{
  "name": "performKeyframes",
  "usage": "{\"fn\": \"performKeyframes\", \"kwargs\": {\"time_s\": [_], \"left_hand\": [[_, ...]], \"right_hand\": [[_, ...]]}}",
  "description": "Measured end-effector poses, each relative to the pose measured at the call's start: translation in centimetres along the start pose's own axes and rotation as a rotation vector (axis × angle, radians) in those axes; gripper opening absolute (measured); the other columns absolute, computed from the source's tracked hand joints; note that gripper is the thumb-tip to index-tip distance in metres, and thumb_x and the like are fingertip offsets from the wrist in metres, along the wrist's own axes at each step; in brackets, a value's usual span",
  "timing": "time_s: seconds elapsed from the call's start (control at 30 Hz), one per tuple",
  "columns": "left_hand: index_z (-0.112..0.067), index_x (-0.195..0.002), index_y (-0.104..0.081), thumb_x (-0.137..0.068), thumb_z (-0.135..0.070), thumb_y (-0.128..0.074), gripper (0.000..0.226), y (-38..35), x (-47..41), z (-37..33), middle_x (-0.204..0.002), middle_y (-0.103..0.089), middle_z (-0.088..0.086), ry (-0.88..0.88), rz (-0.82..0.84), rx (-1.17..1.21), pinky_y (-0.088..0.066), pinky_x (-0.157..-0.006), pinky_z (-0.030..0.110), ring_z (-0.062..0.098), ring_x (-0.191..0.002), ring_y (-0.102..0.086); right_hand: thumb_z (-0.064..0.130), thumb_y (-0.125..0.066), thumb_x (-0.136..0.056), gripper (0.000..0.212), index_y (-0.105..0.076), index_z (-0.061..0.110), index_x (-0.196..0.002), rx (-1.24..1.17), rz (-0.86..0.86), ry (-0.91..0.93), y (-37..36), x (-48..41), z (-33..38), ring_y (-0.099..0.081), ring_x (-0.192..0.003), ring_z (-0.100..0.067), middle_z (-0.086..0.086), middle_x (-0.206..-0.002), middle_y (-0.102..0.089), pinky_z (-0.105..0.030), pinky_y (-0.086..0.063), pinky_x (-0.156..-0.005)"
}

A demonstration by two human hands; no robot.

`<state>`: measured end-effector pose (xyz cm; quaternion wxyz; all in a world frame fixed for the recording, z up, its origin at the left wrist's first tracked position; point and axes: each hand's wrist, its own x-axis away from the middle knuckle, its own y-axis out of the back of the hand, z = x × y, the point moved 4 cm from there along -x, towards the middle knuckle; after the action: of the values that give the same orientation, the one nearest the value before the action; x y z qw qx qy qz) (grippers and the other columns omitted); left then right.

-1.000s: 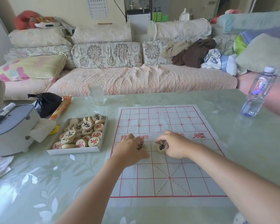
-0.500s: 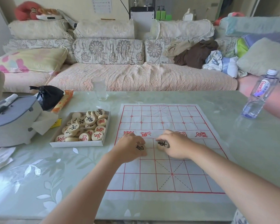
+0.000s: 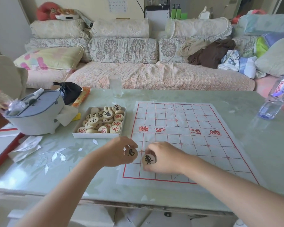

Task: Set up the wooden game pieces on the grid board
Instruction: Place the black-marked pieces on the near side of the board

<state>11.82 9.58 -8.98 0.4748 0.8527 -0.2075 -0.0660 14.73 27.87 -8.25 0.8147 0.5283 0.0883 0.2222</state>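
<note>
A white grid board [image 3: 187,125] with red lines lies flat on the table. My left hand [image 3: 116,153] grips a round wooden piece [image 3: 131,152] with a black character, just off the board's near left edge. My right hand [image 3: 166,157] pinches another black-marked wooden piece [image 3: 149,159] over the board's near left squares. A white box [image 3: 97,135] left of the board holds several more wooden pieces [image 3: 103,120] with red and black characters. No pieces stand on the visible grid.
A clear glass [image 3: 115,86] stands behind the box. A water bottle [image 3: 275,99] is at the far right. A grey case [image 3: 34,112], a black bag [image 3: 69,91] and crumpled tissue [image 3: 25,147] crowd the left. A sofa lies beyond the table.
Both hands, each with its piece, have shifted from the board's middle toward its near left corner. The camera view has swung left.
</note>
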Motion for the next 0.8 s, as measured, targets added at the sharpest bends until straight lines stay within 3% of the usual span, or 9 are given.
{"fn": "performKeyframes", "kwargs": {"time_s": [0.17,0.33,0.43,0.57,0.63,0.7,0.8], "left_hand": [[-0.034,-0.113,-0.064,-0.075,-0.034,-0.072,0.04,-0.4,2.9,0.9,-0.104,-0.056,-0.02,-0.009,0.036,0.013,-0.047,-0.08,0.011,0.0,-0.092,-0.058],[-0.031,-0.116,-0.062,-0.074,-0.027,-0.075,0.044,-1.2,3.8,1.4,-0.107,-0.055,-0.017,-0.025,0.065,0.02,-0.049,-0.084,0.016,0.0,-0.096,-0.057],[-0.03,-0.118,-0.061,-0.073,-0.026,-0.077,0.048,-1.6,4.0,1.8,-0.109,-0.055,-0.013,-0.036,0.082,-0.014,-0.048,-0.084,0.017,0.002,-0.098,-0.056],[-0.033,-0.121,-0.058,-0.073,-0.032,-0.076,0.051,-1.7,4.0,2.2,-0.111,-0.053,-0.013,-0.025,0.087,-0.081,-0.048,-0.089,0.025,0.005,-0.1,-0.054],[-0.035,-0.122,-0.054,-0.072,-0.034,-0.076,0.054,-1.0,4.0,2.0,-0.109,-0.054,-0.017,0.0,0.036,-0.067,-0.051,-0.082,0.024,0.005,-0.094,-0.058],[-0.036,-0.122,-0.05,-0.071,-0.036,-0.077,0.058,-0.2,3.9,1.6,-0.108,-0.057,-0.021,0.004,-0.06,0.007,-0.05,-0.07,0.019,0.003,-0.086,-0.062],[-0.031,-0.122,-0.051,-0.069,-0.036,-0.08,0.06,0.5,3.6,0.6,-0.106,-0.06,-0.022,-0.027,-0.157,0.111,-0.048,-0.067,0.017,0.0,-0.084,-0.061]], "right_hand": [[0.067,-0.07,-0.07,0.053,-0.055,0.027,-0.102,0.067,0.03,0.005,-1.9,0.4,2.1,-0.05,-0.087,-0.01,0.013,-0.098,-0.05,-0.03,-0.046,-0.073],[0.073,-0.067,-0.067,0.056,-0.051,0.027,-0.095,0.137,0.032,0.001,-3.1,0.4,3.0,-0.05,-0.082,-0.012,0.013,-0.093,-0.047,-0.029,-0.037,-0.063],[0.075,-0.064,-0.065,0.063,-0.052,0.029,-0.106,0.218,0.073,0.028,-3.6,0.6,3.2,-0.052,-0.09,-0.014,0.014,-0.099,-0.046,-0.03,-0.039,-0.069],[0.065,-0.062,-0.07,0.062,-0.046,0.035,-0.122,0.264,0.107,0.063,-3.5,0.4,3.5,-0.052,-0.097,-0.014,0.016,-0.107,-0.043,-0.03,-0.038,-0.075],[0.06,-0.061,-0.075,0.059,-0.044,0.036,-0.126,0.185,0.093,0.05,-3.2,0.2,3.7,-0.052,-0.092,-0.011,0.019,-0.107,-0.041,-0.029,-0.038,-0.074],[0.053,-0.064,-0.08,0.052,-0.045,0.036,-0.125,-0.064,0.063,-0.006,-2.8,-0.3,3.8,-0.054,-0.085,-0.006,0.019,-0.111,-0.048,-0.025,-0.04,-0.07],[0.039,-0.07,-0.083,0.04,-0.051,0.032,-0.117,-0.463,0.018,-0.096,-2.4,-1.3,3.6,-0.062,-0.071,-0.008,0.011,-0.106,-0.063,-0.022,-0.046,-0.06]]}}
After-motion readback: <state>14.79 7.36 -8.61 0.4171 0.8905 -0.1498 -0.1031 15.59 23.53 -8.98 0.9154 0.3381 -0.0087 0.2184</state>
